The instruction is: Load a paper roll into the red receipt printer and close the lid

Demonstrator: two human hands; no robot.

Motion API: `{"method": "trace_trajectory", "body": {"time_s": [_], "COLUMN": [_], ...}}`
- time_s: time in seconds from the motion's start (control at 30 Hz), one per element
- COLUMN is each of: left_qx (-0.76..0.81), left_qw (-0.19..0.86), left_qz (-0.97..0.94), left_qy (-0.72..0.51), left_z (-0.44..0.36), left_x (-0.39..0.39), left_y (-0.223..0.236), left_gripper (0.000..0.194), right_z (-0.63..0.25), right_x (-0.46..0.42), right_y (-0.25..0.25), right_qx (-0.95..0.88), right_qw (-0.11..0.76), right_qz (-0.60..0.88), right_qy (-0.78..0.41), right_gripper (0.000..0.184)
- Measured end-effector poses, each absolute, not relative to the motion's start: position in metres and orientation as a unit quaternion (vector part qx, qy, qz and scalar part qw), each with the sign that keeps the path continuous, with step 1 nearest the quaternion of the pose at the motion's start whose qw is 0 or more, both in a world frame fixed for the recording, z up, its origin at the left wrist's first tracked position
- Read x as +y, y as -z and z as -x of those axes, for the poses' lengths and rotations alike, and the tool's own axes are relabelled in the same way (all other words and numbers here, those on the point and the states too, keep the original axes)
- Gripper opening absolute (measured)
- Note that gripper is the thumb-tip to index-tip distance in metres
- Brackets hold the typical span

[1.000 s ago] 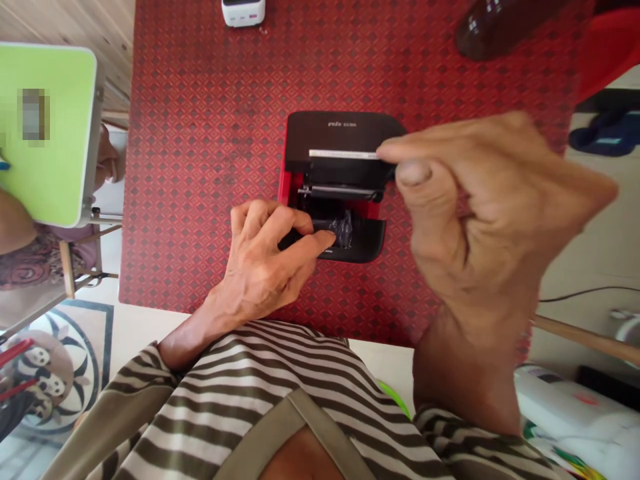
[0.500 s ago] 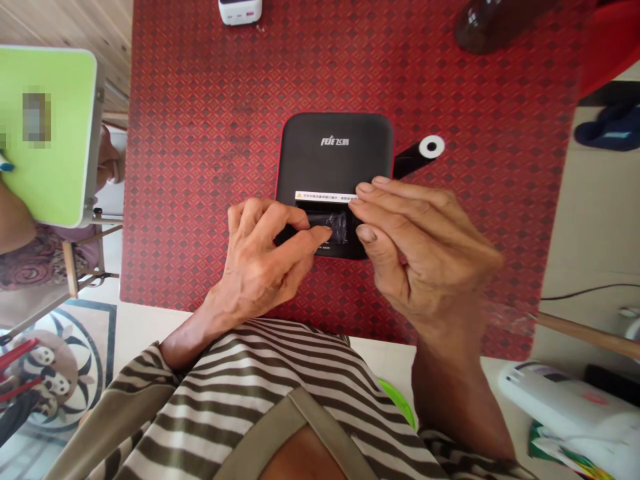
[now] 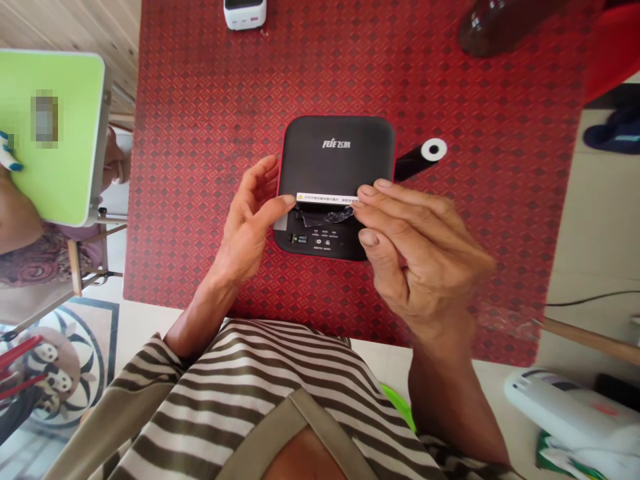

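Note:
A black, flat, rounded device with red edges [image 3: 337, 163] lies on the table, bearing white "FEJE" lettering and a white warning strip [image 3: 315, 199]. My left hand [image 3: 253, 223] grips its left side, thumb on the front face near the strip's end and fingers along the edge. At the right of the panel, my right hand [image 3: 410, 237] has its fingertips closed on a crumpled clear plastic film [image 3: 327, 217]. Below the film, small white printed icons and a little switch show on the panel. A dark cylinder with a white ring end [image 3: 433, 150] sits against the device's right side.
The red patterned table [image 3: 200, 120] spreads around the device. Toward the back are a white gadget [image 3: 245, 17] and a dark bottle [image 3: 485, 30]. On the left stands a green-topped small table [image 3: 65, 173], with another person's arm beside it.
My left hand has drawn back from the panel to the device's left edge. The film has lifted and crumpled toward my right hand, uncovering the icons. My right hand has barely moved.

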State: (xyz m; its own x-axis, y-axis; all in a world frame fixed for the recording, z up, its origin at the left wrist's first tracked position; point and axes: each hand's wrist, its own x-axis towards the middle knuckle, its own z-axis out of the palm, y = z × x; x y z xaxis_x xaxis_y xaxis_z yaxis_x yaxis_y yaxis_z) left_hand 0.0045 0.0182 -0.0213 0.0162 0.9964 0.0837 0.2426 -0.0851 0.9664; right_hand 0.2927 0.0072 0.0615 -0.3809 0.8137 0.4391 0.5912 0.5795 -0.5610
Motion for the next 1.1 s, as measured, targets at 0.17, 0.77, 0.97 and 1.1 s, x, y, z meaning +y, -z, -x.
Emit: {"method": "trace_trajectory", "body": {"time_s": [0.17,0.77,0.97,1.1], "left_qx": [0.569,0.516,0.502,0.487], "left_qw": [0.395,0.485,0.497,0.51], "left_qz": [-0.573,-0.488,-0.431,-0.434], "left_qy": [-0.438,-0.51,-0.562,-0.561], "left_z": [-0.006,-0.008,-0.01,-0.014], "left_x": [0.017,-0.005,-0.024,-0.021], "left_y": [0.026,0.026,0.009,0.004], "left_gripper": [0.066,0.069,0.053,0.055], "right_z": [-0.294,-0.285,-0.28,-0.273], "right_x": [0.004,-0.015,-0.034,-0.043], "right_y": [-0.055,-0.037,-0.001,0.006], "right_qx": [-0.809,-0.7,-0.647,-0.665], "right_qw": [0.339,0.478,0.5,0.488], "right_qz": [0.457,0.518,0.563,0.548], "right_qy": [-0.145,-0.117,-0.12,-0.14], "right_gripper": [0.044,0.048,0.033,0.043]}}
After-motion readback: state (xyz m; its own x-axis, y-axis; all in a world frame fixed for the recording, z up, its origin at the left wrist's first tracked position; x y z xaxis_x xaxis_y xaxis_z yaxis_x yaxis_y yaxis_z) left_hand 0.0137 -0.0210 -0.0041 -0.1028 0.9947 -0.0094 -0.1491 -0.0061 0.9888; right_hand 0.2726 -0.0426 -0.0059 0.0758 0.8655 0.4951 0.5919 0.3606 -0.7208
